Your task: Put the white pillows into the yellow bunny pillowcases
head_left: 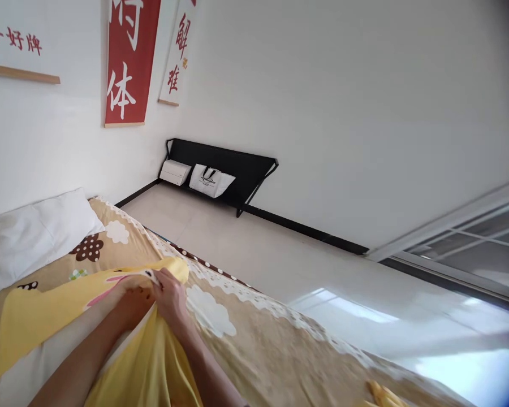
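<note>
A yellow cloth cover (29,316) with a pink print lies bunched on the bed in front of me. My left hand (132,301) and my right hand (172,299) meet at its far edge. Both hands are closed, pinching the yellow cloth near a small white piece at its rim. A white insert (34,362) shows inside the cover under my left forearm. Beneath all this the bed carries a tan sheet (254,333) with white and brown flower shapes.
A white pillow (29,234) lies at the head of the bed on the left. Across the pale floor a black folded frame (233,169) leans on the wall with a white bag (211,181) and a white box (175,172). Red and white banners (129,56) hang above.
</note>
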Demonstrator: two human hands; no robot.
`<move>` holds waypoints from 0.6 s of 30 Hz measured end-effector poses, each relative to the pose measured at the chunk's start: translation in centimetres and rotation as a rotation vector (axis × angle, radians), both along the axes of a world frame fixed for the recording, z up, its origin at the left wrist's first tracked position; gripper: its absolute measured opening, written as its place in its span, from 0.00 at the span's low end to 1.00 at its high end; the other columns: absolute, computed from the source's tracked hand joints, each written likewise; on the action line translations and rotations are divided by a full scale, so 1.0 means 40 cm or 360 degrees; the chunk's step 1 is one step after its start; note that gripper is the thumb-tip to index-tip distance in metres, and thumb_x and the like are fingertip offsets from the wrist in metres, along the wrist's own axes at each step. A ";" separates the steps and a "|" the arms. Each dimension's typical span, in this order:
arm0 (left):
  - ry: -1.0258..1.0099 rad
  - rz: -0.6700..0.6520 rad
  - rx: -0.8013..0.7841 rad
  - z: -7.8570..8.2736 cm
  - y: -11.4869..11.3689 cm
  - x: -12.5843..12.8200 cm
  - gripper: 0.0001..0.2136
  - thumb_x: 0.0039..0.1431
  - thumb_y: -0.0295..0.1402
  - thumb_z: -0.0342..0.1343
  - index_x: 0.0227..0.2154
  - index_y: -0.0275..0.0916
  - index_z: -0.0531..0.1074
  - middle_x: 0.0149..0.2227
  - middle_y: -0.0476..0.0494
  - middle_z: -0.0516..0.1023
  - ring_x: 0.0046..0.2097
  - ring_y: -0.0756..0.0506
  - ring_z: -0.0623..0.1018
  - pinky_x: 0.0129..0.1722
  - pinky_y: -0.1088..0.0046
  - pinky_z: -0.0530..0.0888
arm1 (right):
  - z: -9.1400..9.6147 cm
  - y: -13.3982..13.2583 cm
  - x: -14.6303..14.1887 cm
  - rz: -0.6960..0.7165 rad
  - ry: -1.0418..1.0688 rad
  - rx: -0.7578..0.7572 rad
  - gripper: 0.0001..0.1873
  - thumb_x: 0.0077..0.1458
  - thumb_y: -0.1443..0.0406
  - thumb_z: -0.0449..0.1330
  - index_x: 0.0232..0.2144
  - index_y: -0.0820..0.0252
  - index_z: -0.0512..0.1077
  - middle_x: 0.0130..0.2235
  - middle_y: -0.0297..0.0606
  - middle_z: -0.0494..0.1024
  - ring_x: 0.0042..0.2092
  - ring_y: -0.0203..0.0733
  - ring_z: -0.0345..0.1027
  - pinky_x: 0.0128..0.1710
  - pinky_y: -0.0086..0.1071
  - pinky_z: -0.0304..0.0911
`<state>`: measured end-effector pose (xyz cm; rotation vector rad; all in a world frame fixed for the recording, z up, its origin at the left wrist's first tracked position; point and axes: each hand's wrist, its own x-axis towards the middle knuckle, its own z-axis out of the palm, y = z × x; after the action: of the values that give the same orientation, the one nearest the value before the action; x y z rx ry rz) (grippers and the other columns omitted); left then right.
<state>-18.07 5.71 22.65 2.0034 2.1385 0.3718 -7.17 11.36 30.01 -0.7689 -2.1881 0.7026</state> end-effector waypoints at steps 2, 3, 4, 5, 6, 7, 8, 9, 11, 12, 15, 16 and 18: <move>-0.0017 -0.0143 -0.0053 -0.036 -0.011 0.028 0.12 0.60 0.32 0.53 0.42 0.33 0.77 0.45 0.34 0.79 0.47 0.41 0.77 0.46 0.63 0.74 | -0.006 0.027 0.025 -0.0121 0.0017 -0.0043 0.15 0.57 0.62 0.51 0.22 0.60 0.69 0.25 0.33 0.66 0.28 0.33 0.59 0.30 0.28 0.52; -0.0041 -0.0187 -0.0063 -0.045 -0.019 0.039 0.13 0.61 0.33 0.52 0.45 0.35 0.76 0.47 0.33 0.78 0.50 0.38 0.76 0.48 0.59 0.73 | -0.011 0.037 0.039 -0.0158 0.0028 -0.0073 0.16 0.58 0.60 0.51 0.21 0.60 0.68 0.24 0.32 0.66 0.27 0.33 0.58 0.29 0.27 0.51; -0.0065 -0.0229 -0.0044 -0.048 -0.028 0.047 0.15 0.63 0.33 0.50 0.48 0.37 0.75 0.50 0.33 0.76 0.54 0.36 0.73 0.52 0.56 0.70 | -0.016 0.045 0.055 -0.0177 0.0042 -0.0106 0.18 0.58 0.58 0.52 0.20 0.60 0.67 0.23 0.31 0.65 0.27 0.33 0.56 0.28 0.27 0.51; -0.0085 -0.0288 0.0004 -0.045 -0.036 0.054 0.16 0.65 0.34 0.48 0.50 0.39 0.74 0.55 0.34 0.73 0.58 0.36 0.69 0.57 0.52 0.65 | -0.020 0.050 0.073 -0.0177 0.0055 -0.0136 0.20 0.58 0.56 0.53 0.19 0.60 0.67 0.22 0.31 0.64 0.26 0.32 0.55 0.28 0.27 0.51; -0.0100 -0.0365 0.0068 -0.037 -0.041 0.058 0.16 0.66 0.35 0.47 0.52 0.42 0.72 0.61 0.36 0.67 0.63 0.35 0.64 0.61 0.49 0.59 | -0.023 0.053 0.091 -0.0161 0.0067 -0.0165 0.21 0.58 0.54 0.54 0.19 0.60 0.67 0.22 0.30 0.63 0.26 0.32 0.54 0.27 0.27 0.51; -0.0111 -0.0453 0.0120 -0.024 -0.044 0.062 0.16 0.65 0.36 0.48 0.53 0.44 0.72 0.65 0.38 0.61 0.66 0.35 0.59 0.64 0.47 0.54 | -0.024 0.054 0.109 -0.0132 0.0079 -0.0191 0.22 0.57 0.53 0.55 0.19 0.60 0.67 0.21 0.30 0.63 0.26 0.32 0.54 0.27 0.27 0.51; -0.0121 -0.0531 0.0155 -0.007 -0.044 0.066 0.16 0.63 0.36 0.51 0.52 0.45 0.72 0.68 0.40 0.55 0.67 0.35 0.55 0.65 0.47 0.50 | -0.024 0.053 0.127 -0.0098 0.0093 -0.0213 0.22 0.57 0.52 0.55 0.19 0.60 0.68 0.21 0.30 0.63 0.26 0.32 0.55 0.27 0.27 0.51; -0.0128 -0.0591 0.0167 0.011 -0.039 0.071 0.15 0.61 0.36 0.53 0.50 0.44 0.74 0.68 0.41 0.54 0.67 0.34 0.55 0.66 0.47 0.51 | -0.021 0.050 0.143 -0.0066 0.0105 -0.0230 0.22 0.57 0.51 0.55 0.20 0.60 0.70 0.21 0.30 0.63 0.26 0.32 0.55 0.27 0.27 0.52; -0.0186 -0.0604 0.0105 0.046 -0.016 0.086 0.14 0.58 0.34 0.55 0.46 0.42 0.76 0.64 0.39 0.63 0.63 0.35 0.63 0.63 0.52 0.60 | -0.012 0.043 0.172 -0.0004 0.0105 -0.0262 0.21 0.56 0.52 0.57 0.22 0.61 0.73 0.22 0.31 0.65 0.26 0.33 0.57 0.27 0.26 0.54; -0.0241 -0.0560 0.0078 0.060 0.001 0.095 0.14 0.59 0.33 0.53 0.45 0.40 0.76 0.60 0.38 0.69 0.59 0.37 0.67 0.60 0.57 0.65 | -0.007 0.040 0.183 0.0023 0.0099 -0.0289 0.20 0.56 0.52 0.57 0.24 0.61 0.75 0.22 0.32 0.67 0.26 0.33 0.58 0.27 0.26 0.55; -0.0432 -0.0401 0.0059 0.076 0.057 0.128 0.19 0.66 0.30 0.40 0.52 0.36 0.72 0.55 0.39 0.74 0.53 0.43 0.72 0.56 0.64 0.68 | 0.008 0.034 0.205 0.0064 0.0081 -0.0422 0.19 0.53 0.51 0.59 0.26 0.60 0.78 0.23 0.34 0.72 0.29 0.37 0.64 0.29 0.28 0.61; -0.0456 -0.0380 0.0049 0.070 0.071 0.137 0.21 0.67 0.30 0.38 0.55 0.35 0.70 0.57 0.38 0.72 0.55 0.43 0.71 0.57 0.64 0.67 | 0.010 0.036 0.210 0.0039 0.0095 -0.0463 0.19 0.52 0.51 0.60 0.26 0.60 0.79 0.24 0.35 0.73 0.30 0.39 0.67 0.31 0.29 0.63; -0.0445 -0.0454 0.0009 0.042 0.083 0.147 0.20 0.65 0.29 0.42 0.58 0.37 0.68 0.61 0.40 0.67 0.59 0.42 0.68 0.60 0.63 0.64 | 0.007 0.043 0.224 -0.0099 0.0141 -0.0512 0.18 0.49 0.51 0.62 0.28 0.60 0.80 0.26 0.37 0.76 0.33 0.43 0.70 0.33 0.32 0.66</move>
<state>-12.19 9.02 24.35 2.0786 1.6633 0.5714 1.77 13.07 30.30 -0.9439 -1.9871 1.0521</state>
